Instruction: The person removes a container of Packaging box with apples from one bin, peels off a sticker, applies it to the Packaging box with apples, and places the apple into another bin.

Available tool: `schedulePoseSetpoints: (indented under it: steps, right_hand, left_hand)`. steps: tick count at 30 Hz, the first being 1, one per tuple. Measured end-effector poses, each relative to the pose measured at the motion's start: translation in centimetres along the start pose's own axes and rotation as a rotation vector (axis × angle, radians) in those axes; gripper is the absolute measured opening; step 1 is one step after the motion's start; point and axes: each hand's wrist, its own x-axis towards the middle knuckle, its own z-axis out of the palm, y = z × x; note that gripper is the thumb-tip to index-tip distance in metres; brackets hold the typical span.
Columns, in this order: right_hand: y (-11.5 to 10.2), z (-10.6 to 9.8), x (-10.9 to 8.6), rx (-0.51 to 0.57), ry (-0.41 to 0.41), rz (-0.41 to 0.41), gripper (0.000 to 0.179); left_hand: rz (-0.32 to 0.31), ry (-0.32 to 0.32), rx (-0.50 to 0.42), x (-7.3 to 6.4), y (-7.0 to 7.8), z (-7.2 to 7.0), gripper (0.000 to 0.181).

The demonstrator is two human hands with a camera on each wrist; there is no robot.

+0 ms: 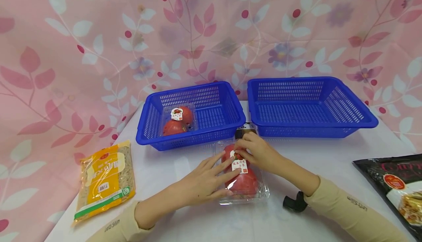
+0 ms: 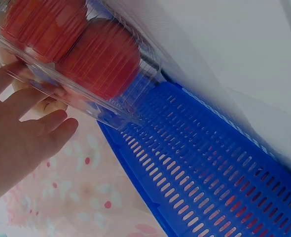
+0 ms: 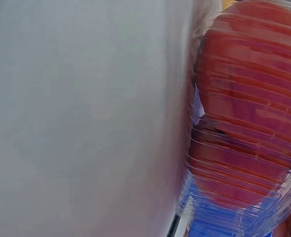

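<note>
A clear plastic box (image 1: 261, 194) with red round fruit (image 1: 244, 184) inside lies on the table before the left basket. On its lid is a white label (image 1: 239, 165) with red print. My left hand (image 1: 202, 181) rests on the left side of the lid, fingers spread and straight, reaching the label's edge. From the right, my right hand (image 1: 258, 153) pinches at the label's upper part with curled fingers and thumb. In the left wrist view the ribbed box (image 2: 106, 59) shows close by the left fingers (image 2: 56, 129). The box hides most of the right hand in the right wrist view.
The left blue basket (image 1: 191, 139) holds another boxed pair of fruit (image 1: 176, 126). Beside it stands another blue basket (image 1: 310, 130), with a dark item (image 1: 245, 129) between. A yellow bag (image 1: 105, 183) lies left, a black package (image 1: 392, 183) right, a small black object (image 1: 295, 202) near the right sleeve.
</note>
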Motion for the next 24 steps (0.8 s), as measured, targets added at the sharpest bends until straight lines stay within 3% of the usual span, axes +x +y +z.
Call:
schedulePoseSetpoints:
  steps: [7, 17, 24]
  right_hand:
    - [-0.1, -0.4, -0.1, -0.009, -0.019, 0.004, 0.012]
    - [-1.3, -1.9, -0.6, -0.107, -0.232, 0.152, 0.026]
    - [-2.7, -2.8, -0.9, -0.177, -0.326, 0.249, 0.037]
  left_hand:
    - [-0.036, -0.029, -0.057, -0.4, 0.2, 0.0, 0.065]
    - [-0.094, -0.097, -0.221, -0.5, 0.5, 0.0, 0.079]
    - [-0.197, -0.173, -0.279, 0.3, 0.1, -0.1, 0.091]
